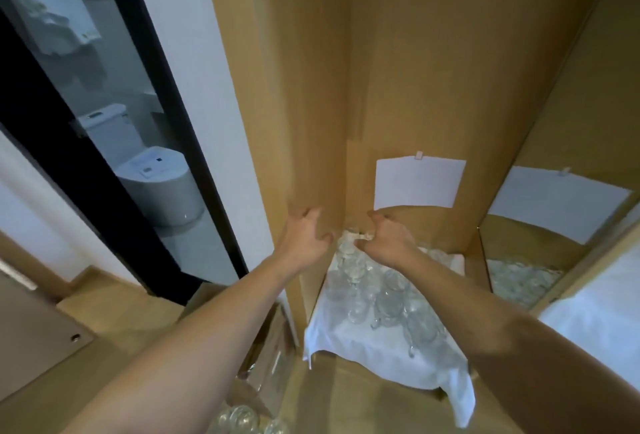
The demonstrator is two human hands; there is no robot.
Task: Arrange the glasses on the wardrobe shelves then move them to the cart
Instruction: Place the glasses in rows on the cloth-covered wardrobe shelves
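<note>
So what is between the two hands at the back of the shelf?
In the head view, a clear glass stands between the left hand and right hand, on the white cloth.

single head cam, wide-angle, looks forward and down along both forearms into wardrobe (398,70), close to its cloth-covered shelf (374,340); edges bend, bathroom doorway (114,129) at left

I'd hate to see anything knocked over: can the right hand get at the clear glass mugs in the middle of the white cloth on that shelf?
Probably yes. The right hand hangs over the back of the shelf, and the clear glass mugs stand just below its forearm on the white cloth, nothing covering them. Neighbouring glasses crowd close.
</note>
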